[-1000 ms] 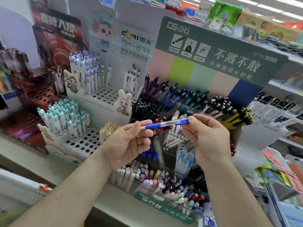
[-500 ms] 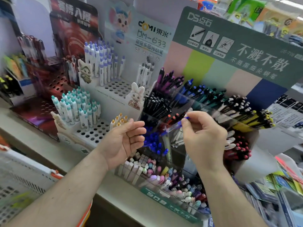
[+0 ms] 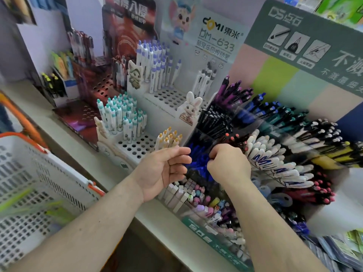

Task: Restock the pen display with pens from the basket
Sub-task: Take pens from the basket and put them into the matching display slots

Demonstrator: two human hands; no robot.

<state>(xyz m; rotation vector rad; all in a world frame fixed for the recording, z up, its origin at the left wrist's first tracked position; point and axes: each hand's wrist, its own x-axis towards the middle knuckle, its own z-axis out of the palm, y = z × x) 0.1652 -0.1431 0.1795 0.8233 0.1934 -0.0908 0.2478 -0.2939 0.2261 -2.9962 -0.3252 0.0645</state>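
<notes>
The right hand [image 3: 228, 163] is down at the compartment of blue pens [image 3: 198, 160] in the clear pen display [image 3: 275, 134], with its fingers curled and pinched together at the tops of these pens. Whether a pen is between the fingers I cannot tell, because the knuckles hide the tips and the picture is blurred there. The left hand [image 3: 164, 169] hangs just beside it at 9 o'clock, open with loosely bent fingers and holding nothing.

I judge that the step in hand is the placing of one blue pen among its own kind. The compartment looks quite full, so the pen must go in between its neighbours without pushing them over.

The white basket [image 3: 64, 173] with orange trim is at 8 o'clock from the hands, well apart, in front of the shelf [image 3: 82, 142]. Some greenish things lie inside; they are too blurred to name. The next move probably calls for a reach back there to pick another pen, and then to find the matching compartment.
</notes>
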